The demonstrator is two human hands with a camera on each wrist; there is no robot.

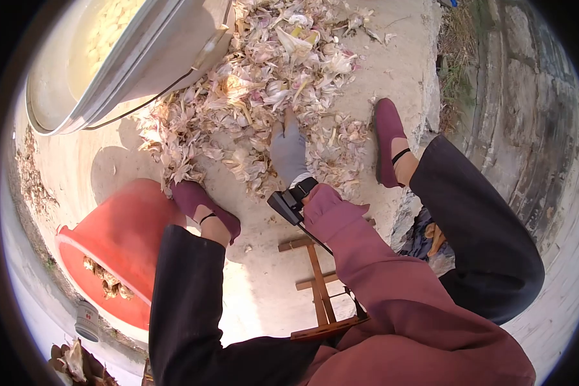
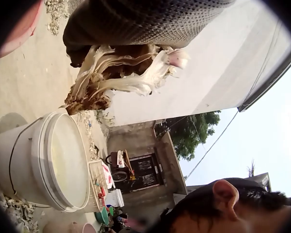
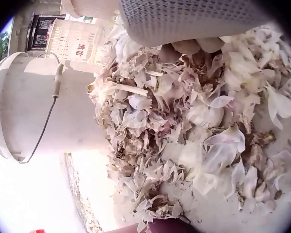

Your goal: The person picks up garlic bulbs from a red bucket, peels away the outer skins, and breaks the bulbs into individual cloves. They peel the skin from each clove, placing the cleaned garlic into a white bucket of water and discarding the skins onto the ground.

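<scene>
In the left wrist view my gloved left hand [image 2: 145, 24] grips a garlic bulb [image 2: 131, 77] with torn, papery skin hanging off it, held up close to the person's head. My right hand [image 1: 288, 149], in a grey glove with bare fingertips, reaches down into a heap of garlic skins [image 1: 257, 90] on the ground. From the right wrist, the fingertips [image 3: 186, 47] show under the glove edge, right among the skins; what they hold, if anything, I cannot tell.
A white bucket [image 1: 174, 51] with peeled cloves in liquid [image 1: 112, 26] stands beyond the heap. The red tub [image 1: 122, 225] at left lies tilted, with garlic bulbs [image 1: 109, 283] inside. Two shoes [image 1: 389, 135] flank the heap, and a wooden stool [image 1: 318, 283] is below the arm.
</scene>
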